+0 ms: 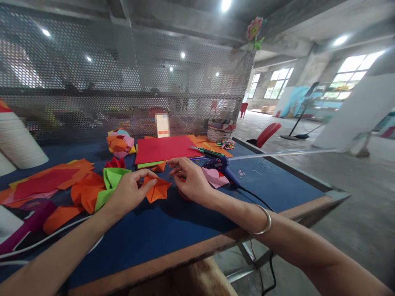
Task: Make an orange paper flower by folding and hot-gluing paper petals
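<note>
My left hand (pixel 132 187) pinches a small orange folded paper piece (pixel 159 190) between thumb and fingers, above the blue tabletop. Just to the right, my right hand (pixel 191 181) hovers with bent, parted fingers and nothing visible in them. A red object (pixel 184 196) shows partly beneath it; the hand hides most of it. Behind my right wrist lie a dark blue glue gun (pixel 218 164) and a pink folded paper piece (pixel 214 177). Green folded paper (pixel 112 181) and orange folded paper (pixel 88 191) sit beside my left hand.
A stack of coloured sheets (pixel 165 150) lies at the back, near a multicoloured paper ball (pixel 121 142) and a woven basket (pixel 220 130). Stacked white cups (pixel 21 137) stand far left. A white cable (pixel 46 238) and the glue gun's black cord (pixel 256 198) cross the table.
</note>
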Demonstrator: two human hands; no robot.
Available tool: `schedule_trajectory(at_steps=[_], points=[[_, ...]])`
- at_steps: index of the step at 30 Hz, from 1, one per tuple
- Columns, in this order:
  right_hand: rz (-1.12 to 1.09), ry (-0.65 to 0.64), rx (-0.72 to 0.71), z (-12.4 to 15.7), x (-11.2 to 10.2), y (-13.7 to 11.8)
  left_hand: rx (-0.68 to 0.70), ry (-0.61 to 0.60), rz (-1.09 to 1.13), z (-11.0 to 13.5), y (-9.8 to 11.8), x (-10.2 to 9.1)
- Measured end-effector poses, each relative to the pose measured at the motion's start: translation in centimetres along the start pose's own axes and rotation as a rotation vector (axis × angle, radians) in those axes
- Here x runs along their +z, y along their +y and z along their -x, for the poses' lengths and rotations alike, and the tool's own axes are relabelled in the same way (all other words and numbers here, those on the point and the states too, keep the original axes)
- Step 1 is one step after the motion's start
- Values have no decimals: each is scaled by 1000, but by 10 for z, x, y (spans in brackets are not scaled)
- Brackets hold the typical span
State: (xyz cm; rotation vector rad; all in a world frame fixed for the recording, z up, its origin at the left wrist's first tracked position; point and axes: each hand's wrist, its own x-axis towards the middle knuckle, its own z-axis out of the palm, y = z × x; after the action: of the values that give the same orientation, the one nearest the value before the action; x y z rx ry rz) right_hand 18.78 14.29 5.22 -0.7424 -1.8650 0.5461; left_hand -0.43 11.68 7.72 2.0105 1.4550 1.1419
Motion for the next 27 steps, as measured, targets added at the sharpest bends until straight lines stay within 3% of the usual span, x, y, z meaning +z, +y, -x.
schedule_trajectory(at_steps=[3,12,21,27], points=[[-13,8,2,-1,0,-1,55,-51,63,-1,0,0],[104,-24,-54,-3,-3,-10,48,-92,110,-2,0,-1],[110,-145,-127,-3,-4,-4,51,-59,124,-2,0,-1],[0,-127,113,-1,-2,-19,47,-19,86,-3,1,0]])
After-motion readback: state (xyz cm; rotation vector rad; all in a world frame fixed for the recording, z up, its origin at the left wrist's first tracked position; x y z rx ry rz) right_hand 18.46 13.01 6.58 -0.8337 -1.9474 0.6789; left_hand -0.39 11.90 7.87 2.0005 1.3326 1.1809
